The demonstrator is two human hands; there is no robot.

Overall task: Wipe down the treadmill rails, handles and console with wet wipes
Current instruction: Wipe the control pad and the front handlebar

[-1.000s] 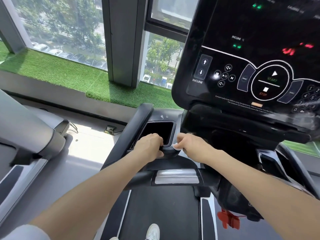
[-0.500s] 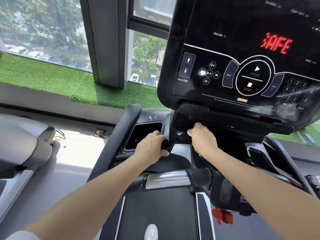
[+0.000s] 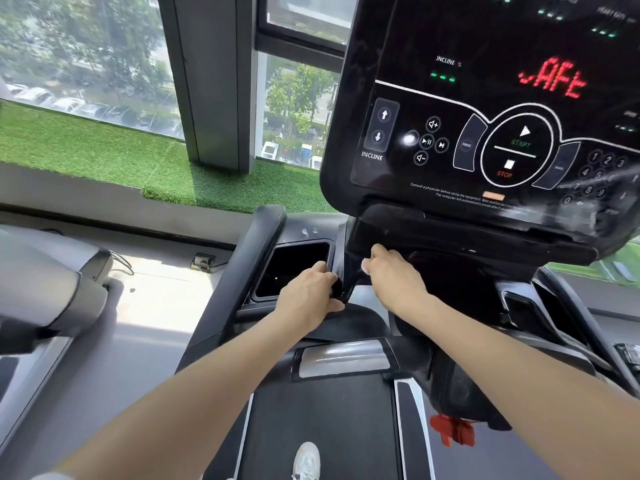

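Two hands at the base of the treadmill console (image 3: 485,109), wipe under the right one.

Left hand (image 3: 304,299): fingers curled over the inner edge of the rectangular black cup tray (image 3: 294,268), gripping that rim; the tray's recess looks dark, contents not discernible. Right hand (image 3: 391,275): fingers bent, pinching a small white wet wipe (image 3: 364,268) against the glossy black neck just below the console; only a sliver of the wipe shows. Console face smooth, glossy, red LED letters lit, streaked at lower right. Matte curved left handle (image 3: 249,271) beside the tray. Silver brushed plate (image 3: 343,358) on the crossbar below. Red clip (image 3: 452,431) hangs lower right. White shoe (image 3: 306,459) on the textured black belt (image 3: 329,417).
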